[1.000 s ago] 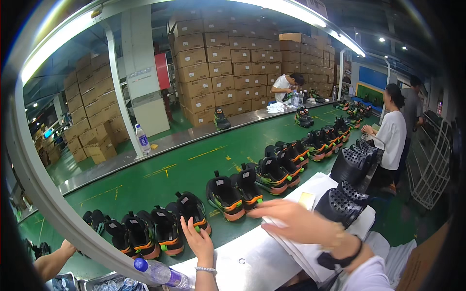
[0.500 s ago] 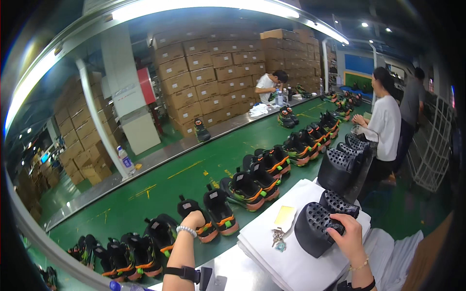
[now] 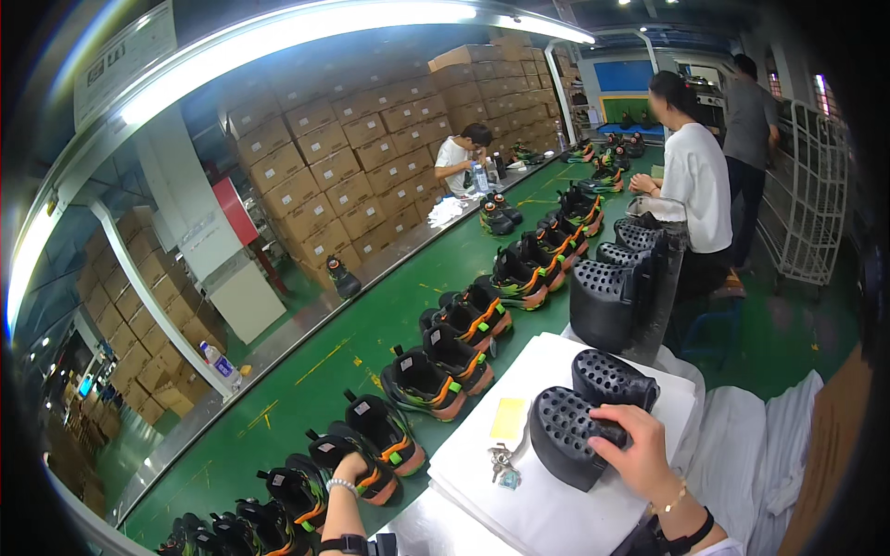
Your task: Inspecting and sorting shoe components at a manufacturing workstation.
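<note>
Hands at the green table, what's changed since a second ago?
The right hand has moved right, away from the shoe row, onto the black perforated form. The left hand has gone right, from one shoe's edge into another shoe. The white sheets stay beneath the form.

I'm standing in a shoe factory: rows of black sneakers [image 3: 419, 382] with orange trim line a long green conveyor belt [image 3: 304, 394], workers [image 3: 697, 181] sit alongside, cardboard cartons [image 3: 349, 159] tower behind, fluorescent tubes [image 3: 315, 46] glow overhead.

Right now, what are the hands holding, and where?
Right hand: a black holey block, by its right end. Left hand: inside a shoe, grip hidden.
</note>
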Action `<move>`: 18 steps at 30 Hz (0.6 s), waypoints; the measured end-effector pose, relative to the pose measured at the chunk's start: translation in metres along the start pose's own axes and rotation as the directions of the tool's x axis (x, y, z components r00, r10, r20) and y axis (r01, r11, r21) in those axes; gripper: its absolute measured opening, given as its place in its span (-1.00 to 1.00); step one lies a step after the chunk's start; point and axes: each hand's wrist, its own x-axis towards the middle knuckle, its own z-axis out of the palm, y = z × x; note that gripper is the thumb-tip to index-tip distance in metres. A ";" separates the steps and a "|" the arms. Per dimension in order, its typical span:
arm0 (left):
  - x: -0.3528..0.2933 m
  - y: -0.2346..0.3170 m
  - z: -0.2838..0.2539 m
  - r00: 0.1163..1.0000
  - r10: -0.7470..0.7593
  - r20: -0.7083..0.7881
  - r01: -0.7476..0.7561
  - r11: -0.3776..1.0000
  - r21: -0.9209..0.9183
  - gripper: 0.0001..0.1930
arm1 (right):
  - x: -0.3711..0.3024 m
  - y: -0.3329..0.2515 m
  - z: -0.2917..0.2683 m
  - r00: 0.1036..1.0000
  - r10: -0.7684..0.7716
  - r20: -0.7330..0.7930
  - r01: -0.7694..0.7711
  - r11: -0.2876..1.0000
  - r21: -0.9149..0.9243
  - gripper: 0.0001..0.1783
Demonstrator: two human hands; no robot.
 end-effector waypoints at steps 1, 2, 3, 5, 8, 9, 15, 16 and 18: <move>0.000 0.032 -0.001 0.998 0.054 0.042 -0.053 0.998 -0.013 -0.68 | 0.003 0.007 -0.001 0.993 0.104 0.056 -0.107 0.992 0.064 -0.64; -0.012 0.084 -0.013 0.989 0.117 0.085 -0.115 0.993 -0.026 -0.68 | 0.002 0.013 -0.011 0.988 0.138 0.070 -0.142 0.989 0.042 -0.57; -0.031 0.135 -0.032 0.976 0.177 0.128 -0.173 0.984 -0.044 -0.68 | 0.001 0.014 -0.020 0.985 0.160 0.063 -0.158 0.987 -0.034 -0.55; -0.074 0.165 -0.075 0.982 0.163 0.098 -0.161 0.986 -0.036 -0.70 | 0.003 -0.005 -0.037 0.999 -0.022 0.044 0.030 0.979 -0.200 -0.47; -0.107 0.168 -0.099 0.994 0.084 0.070 -0.087 0.995 0.046 -0.71 | 0.004 -0.020 -0.041 0.978 0.157 0.135 -0.100 0.929 -0.357 -0.39; -0.115 0.180 -0.117 0.965 0.199 0.172 -0.217 0.972 0.086 -0.73 | 0.001 -0.020 -0.045 0.975 0.187 0.119 -0.120 0.896 -0.427 -0.35; -0.131 0.176 -0.127 0.940 0.304 0.153 -0.312 0.950 0.032 -0.75 | 0.002 -0.019 -0.035 0.923 0.303 0.237 -0.120 0.812 -0.571 -0.37; -0.131 0.177 -0.124 0.947 0.294 0.128 -0.299 0.954 0.015 -0.76 | 0.003 -0.019 -0.036 0.922 0.284 0.262 -0.074 0.795 -0.602 -0.37; -0.132 0.176 -0.121 0.964 0.256 0.075 -0.255 0.967 -0.010 -0.76 | 0.009 -0.017 -0.034 0.917 0.312 0.249 -0.091 0.771 -0.631 -0.35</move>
